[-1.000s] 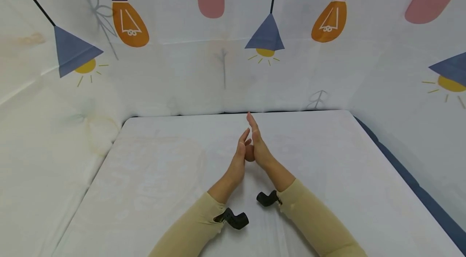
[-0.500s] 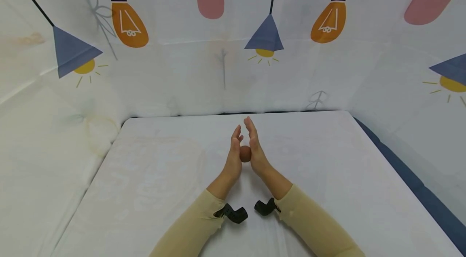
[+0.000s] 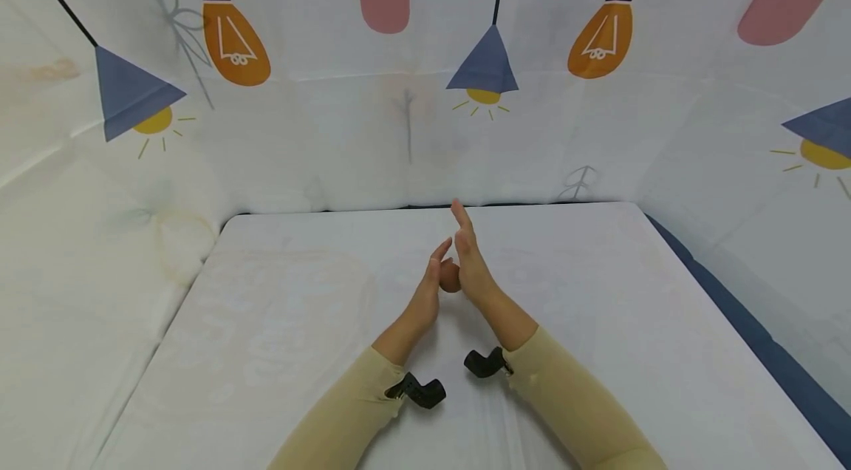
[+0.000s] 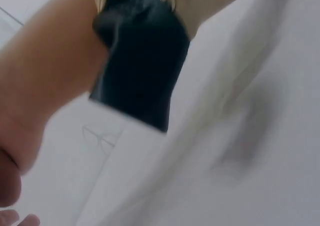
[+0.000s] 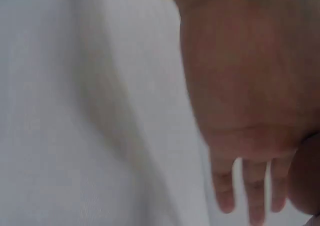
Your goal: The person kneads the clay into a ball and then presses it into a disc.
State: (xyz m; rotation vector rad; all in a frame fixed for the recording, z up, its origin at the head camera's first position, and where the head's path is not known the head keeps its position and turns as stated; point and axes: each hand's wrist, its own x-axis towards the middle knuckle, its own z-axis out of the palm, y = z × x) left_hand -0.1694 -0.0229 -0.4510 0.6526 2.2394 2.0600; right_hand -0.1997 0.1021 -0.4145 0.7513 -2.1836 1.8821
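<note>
A smooth reddish-brown ball (image 3: 450,278) sits between my two palms, over the middle of the table. My left hand (image 3: 422,301) presses it from the left, fingers nearly straight and tipped toward the right hand. From the other side my right hand (image 3: 476,274) lies flat against it, its straight fingers reaching farther forward than the left ones. In the right wrist view the ball (image 5: 306,178) shows beside the palm, with several fingers (image 5: 256,193) extended. At the lower left corner of the left wrist view, part of the ball (image 4: 8,183) appears against the left palm.
A white-covered table (image 3: 299,337) spreads under the hands. Behind it hangs a white cloth (image 3: 319,137) printed with lamps and bulbs. Black camera mounts (image 3: 425,392) stick out from both beige sleeves (image 3: 346,411). Dark blue fabric (image 3: 738,318) runs along the right edge.
The palms rub back and forth around the ball. Since half a second ago the right hand has slid forward and the left fingertips back, much like the pose one second ago.
</note>
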